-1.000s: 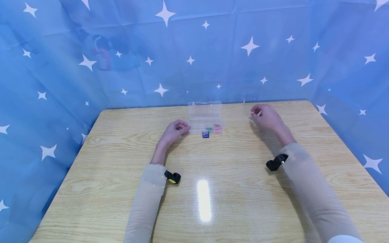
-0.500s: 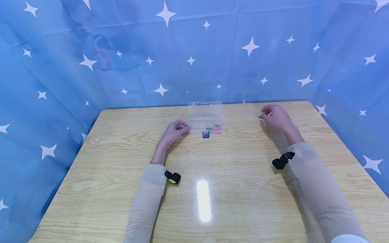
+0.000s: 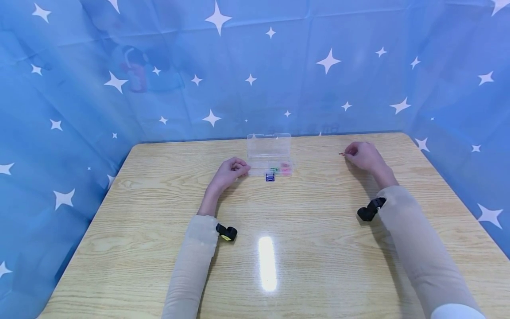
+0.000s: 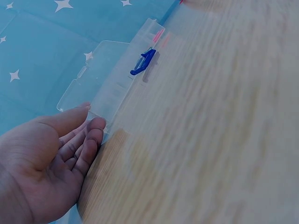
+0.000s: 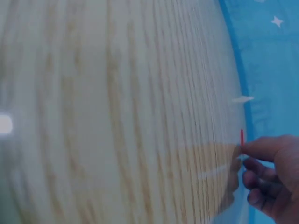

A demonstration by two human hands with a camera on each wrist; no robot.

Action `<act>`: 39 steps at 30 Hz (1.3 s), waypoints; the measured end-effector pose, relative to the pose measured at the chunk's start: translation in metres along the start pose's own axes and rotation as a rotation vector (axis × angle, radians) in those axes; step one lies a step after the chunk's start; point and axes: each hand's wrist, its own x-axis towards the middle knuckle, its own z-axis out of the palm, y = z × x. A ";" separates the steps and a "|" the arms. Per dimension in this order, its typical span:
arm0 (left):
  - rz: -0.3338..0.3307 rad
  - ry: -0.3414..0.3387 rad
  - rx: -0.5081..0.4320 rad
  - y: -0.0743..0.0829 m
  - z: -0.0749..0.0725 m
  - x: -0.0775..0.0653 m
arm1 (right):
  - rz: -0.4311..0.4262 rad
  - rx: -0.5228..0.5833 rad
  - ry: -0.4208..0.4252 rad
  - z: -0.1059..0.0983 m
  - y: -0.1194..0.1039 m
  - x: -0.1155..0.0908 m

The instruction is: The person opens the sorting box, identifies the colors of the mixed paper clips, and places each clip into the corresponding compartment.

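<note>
A small clear plastic box [image 3: 259, 165] stands near the table's far edge with its lid [image 3: 268, 144] raised. My left hand [image 3: 231, 172] holds the box's left end, thumb and curled fingertips at its corner in the left wrist view. Green pieces [image 3: 274, 169] and pink pieces [image 3: 285, 169] lie in the right part of the box. At its front edge is a blue frame-shaped piece [image 4: 144, 62]. Well to the right, my right hand [image 3: 363, 156] pinches a thin red paper clip [image 3: 341, 154] between thumb and forefinger, low over the table.
The wooden table [image 3: 159, 248] ends just behind the box, against a blue star-patterned curtain [image 3: 255, 66]. A bright light reflection lies on the tabletop before the box. Each sleeve carries a black wrist camera [image 3: 226, 232].
My right hand has moved to the right, away from the box, then slightly lower, and the red paper clip now shows at its fingertips. My left hand and the box stay put.
</note>
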 end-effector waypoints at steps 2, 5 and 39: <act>0.002 0.000 0.001 0.000 0.000 0.000 | -0.001 -0.004 -0.003 0.000 0.002 0.002; 0.004 0.003 0.007 0.000 0.000 0.000 | 0.006 -0.006 -0.015 0.000 0.003 0.003; 0.003 0.000 0.002 0.002 0.000 -0.003 | -0.030 -0.003 -0.041 0.000 -0.011 -0.007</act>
